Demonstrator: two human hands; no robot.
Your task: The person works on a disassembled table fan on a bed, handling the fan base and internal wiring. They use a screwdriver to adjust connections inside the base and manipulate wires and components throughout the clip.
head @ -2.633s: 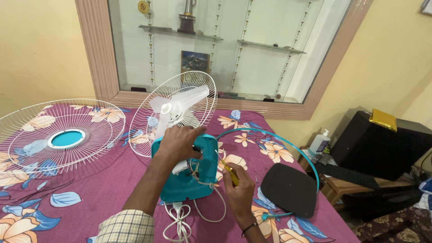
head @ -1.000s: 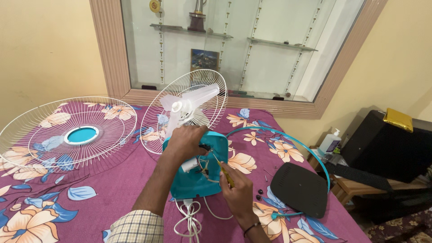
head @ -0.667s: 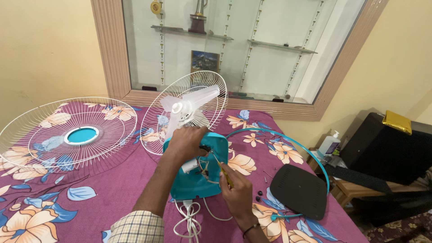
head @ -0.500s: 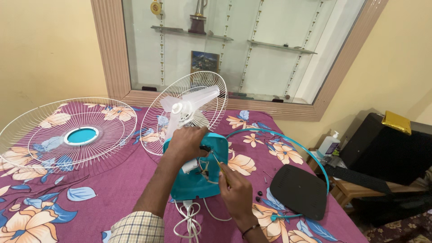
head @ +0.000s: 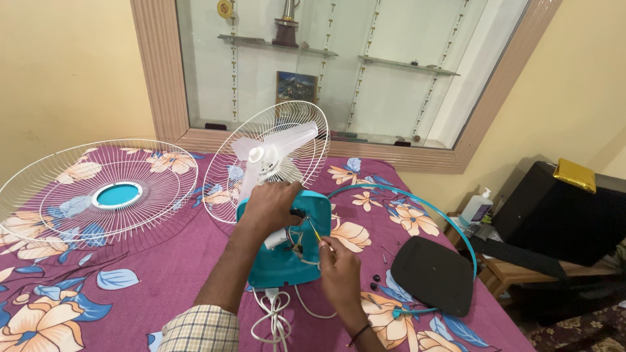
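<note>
So L hand [head: 274, 207] clamped on top of teal fan base [head: 283, 248], R hand [head: 338, 255] just beside pinching thin screwdriver [head: 314, 229] w/ tip in base wiring, black cover [head: 433, 274] right of R hand.

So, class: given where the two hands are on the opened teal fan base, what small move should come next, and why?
Probably turn the thin yellow-handled screwdriver in place. The right hand has its tip down among the wires of the opened teal fan base, and the left hand grips the top, steadying it.
</note>
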